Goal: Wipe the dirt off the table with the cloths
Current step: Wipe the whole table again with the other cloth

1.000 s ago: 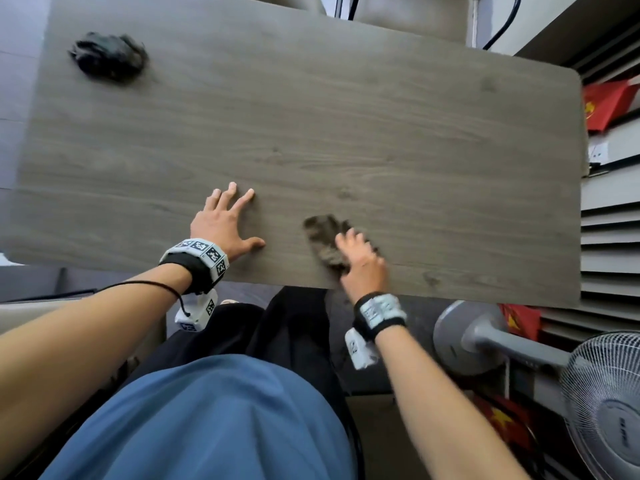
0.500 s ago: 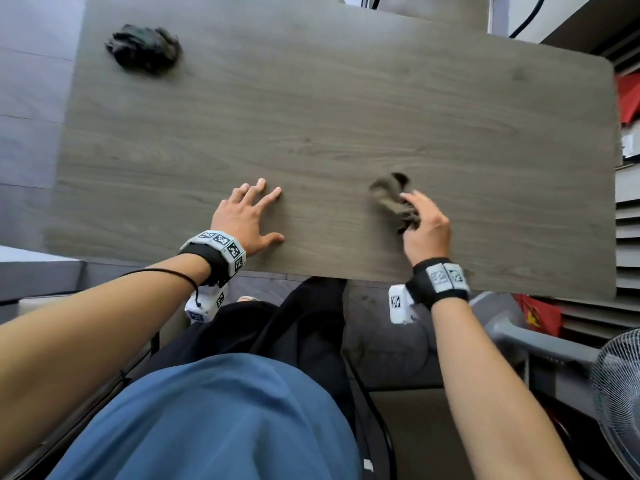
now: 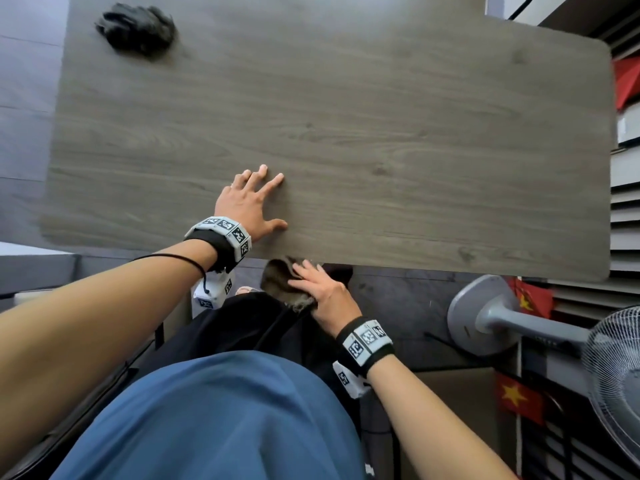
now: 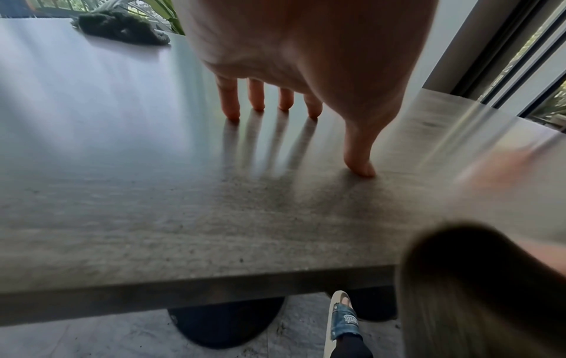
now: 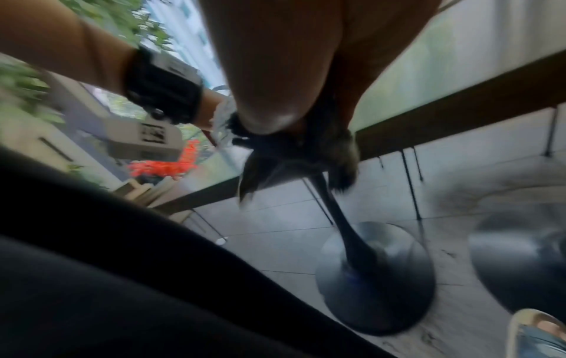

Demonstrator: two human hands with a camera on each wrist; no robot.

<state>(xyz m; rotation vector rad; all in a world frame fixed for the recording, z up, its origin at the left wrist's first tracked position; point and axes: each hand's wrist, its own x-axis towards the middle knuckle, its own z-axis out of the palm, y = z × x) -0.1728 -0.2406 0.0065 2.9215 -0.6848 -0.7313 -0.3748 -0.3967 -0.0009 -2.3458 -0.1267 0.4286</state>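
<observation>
Right hand [image 3: 323, 295] is being held just off the near edge of the table [image 3: 381, 116], its fingers curled over a bunched grey-brown cloth [image 3: 282, 284] that is being gripped below the tabletop level; in the right wrist view the cloth [image 5: 294, 155] is being seen hanging beneath the palm, clear of the surface. Left hand [image 3: 247, 202] is being pressed flat on the near middle of the table, fingers spread and holding nothing. A second, dark cloth [image 3: 136, 27] is being left unused at the far left corner. No distinct dirt is being shown on the wood, though blur limits this; the wiping is being judged well advanced, with the far and left areas possibly remaining.
</observation>
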